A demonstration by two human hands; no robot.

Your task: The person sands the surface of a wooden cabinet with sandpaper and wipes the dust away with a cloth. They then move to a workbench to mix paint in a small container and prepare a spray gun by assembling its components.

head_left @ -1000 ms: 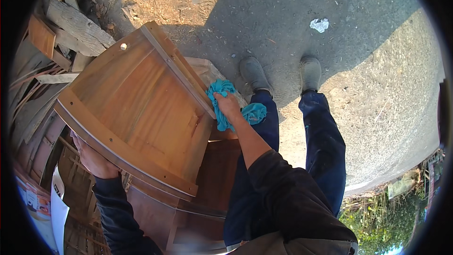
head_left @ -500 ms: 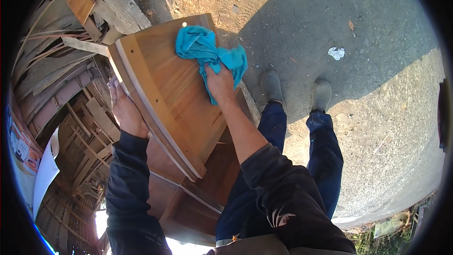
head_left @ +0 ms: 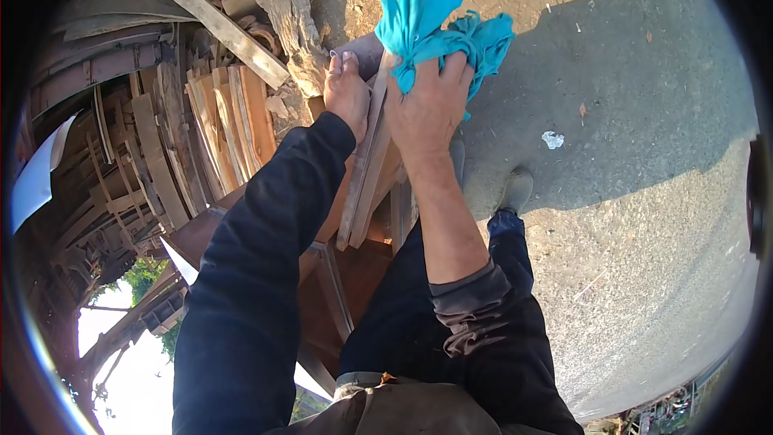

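Item one: teal cloth, upper centre of the frame, one lobe spread toward the top edge, another bunched to the right; soft and light by its look, best taken by its gathered middle, where your right hand has its grip closed on it. Item two: wooden panel, centre of the frame, seen nearly edge-on and slanting between your two hands; likely stiff and fairly weighty, its smooth faces perhaps slick under a cloth, so the thick edge strip should give the surest hold. Your left hand lies at the panel's upper left side, fingers pointing up the frame; whether its grip is clamped or merely resting, you cannot tell from here. Item three: brown wooden framework, lower centre, below the panel. Surroundings: stacked timber, left of centre; weathered log, upper left; crumpled pale scrap on the ground, right of centre.
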